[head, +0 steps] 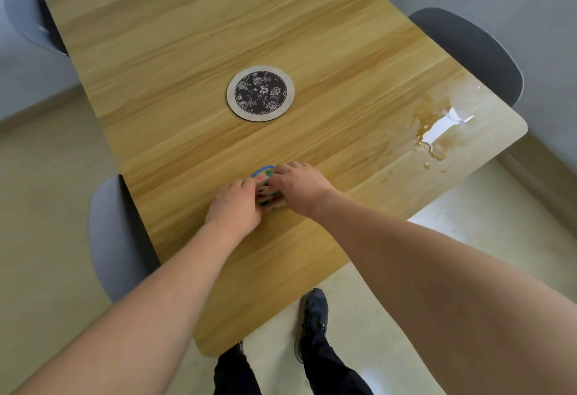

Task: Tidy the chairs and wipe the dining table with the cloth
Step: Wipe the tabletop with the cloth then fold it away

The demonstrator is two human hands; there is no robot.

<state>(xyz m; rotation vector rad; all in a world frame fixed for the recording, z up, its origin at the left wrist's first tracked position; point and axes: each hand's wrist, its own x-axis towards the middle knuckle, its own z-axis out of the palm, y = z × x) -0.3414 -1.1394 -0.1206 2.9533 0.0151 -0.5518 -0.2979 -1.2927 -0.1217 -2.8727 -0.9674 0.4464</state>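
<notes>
Right now the small bunched cloth with a pale ground and blue, red and green patches (266,187) sits on the long light-wood dining table (193,51), near the person's edge and roughly midway across its width. It is wadded into a compact lump; its long axis runs roughly from the near edge toward the table's far end, with a blue-bordered end pointing away from the person. Most of it is hidden by the hands, so its full outline cannot be told.

Both hands press in on the cloth from either side. The left hand (235,207) has its fingers curled closed against the cloth's left side, and the right hand (298,187) has its fingers bent over the top and right side, gripping it.

Beyond the cloth, well apart, lies a round coaster with a dark floral centre and pale rim (260,93). A shiny puddle of spilled liquid (437,132) spreads near the table's right rounded corner, reaching toward the edge. The wood between the cloth and the puddle is bare.

A grey chair (115,238) is tucked at the left edge, a dark chair (474,48) stands at the right edge, and another grey chair (28,13) sits farther along the left.
</notes>
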